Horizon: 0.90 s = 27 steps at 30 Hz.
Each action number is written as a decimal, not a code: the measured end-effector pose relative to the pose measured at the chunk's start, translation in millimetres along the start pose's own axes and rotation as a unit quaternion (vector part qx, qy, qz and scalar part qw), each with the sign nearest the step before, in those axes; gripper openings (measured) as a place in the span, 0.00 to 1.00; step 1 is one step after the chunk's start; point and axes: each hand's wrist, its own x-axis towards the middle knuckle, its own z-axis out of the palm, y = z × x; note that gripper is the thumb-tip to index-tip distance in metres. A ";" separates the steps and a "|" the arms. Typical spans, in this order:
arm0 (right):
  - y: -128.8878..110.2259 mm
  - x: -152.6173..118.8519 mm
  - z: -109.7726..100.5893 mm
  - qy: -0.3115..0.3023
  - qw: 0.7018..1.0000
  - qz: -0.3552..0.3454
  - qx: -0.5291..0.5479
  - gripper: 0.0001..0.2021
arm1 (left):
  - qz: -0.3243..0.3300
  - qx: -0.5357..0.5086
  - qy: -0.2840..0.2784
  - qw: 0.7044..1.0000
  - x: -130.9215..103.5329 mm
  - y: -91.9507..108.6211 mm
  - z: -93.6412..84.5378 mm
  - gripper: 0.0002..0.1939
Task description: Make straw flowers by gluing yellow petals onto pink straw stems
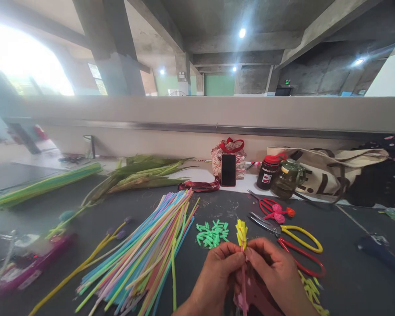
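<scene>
And there's the yellow bundle (241, 232), long axis pointing away just beyond the pinch, left hand (213, 274) and right hand (276, 274) equally near, fingertips closed on its base, pink strand (243, 281) running back between them.

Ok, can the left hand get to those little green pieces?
Probably yes: the green pieces lie just beyond the left hand, nothing standing between. But it seems to be pinching the yellow bundle, so it may need to let go.
</scene>
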 end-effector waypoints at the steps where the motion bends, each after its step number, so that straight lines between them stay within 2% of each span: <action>1: 0.4 0.5 0.3 0.002 1.000 0.003 -0.001 0.10 | 0.000 -0.001 -0.001 1.000 0.6 -1.0 -0.4 0.18; 9: 5.7 3.5 3.3 0.035 0.998 -0.023 -0.055 0.10 | -0.017 0.001 -0.011 1.000 5.3 -3.8 -4.5 0.19; 20: 6.0 2.0 2.3 0.045 0.991 -0.058 -0.115 0.08 | 0.005 0.024 0.005 1.000 3.5 -2.1 -1.5 0.20; 27: 10.6 1.8 2.6 0.054 0.991 -0.053 -0.107 0.07 | 0.004 0.033 0.012 0.999 5.6 -3.9 -3.1 0.19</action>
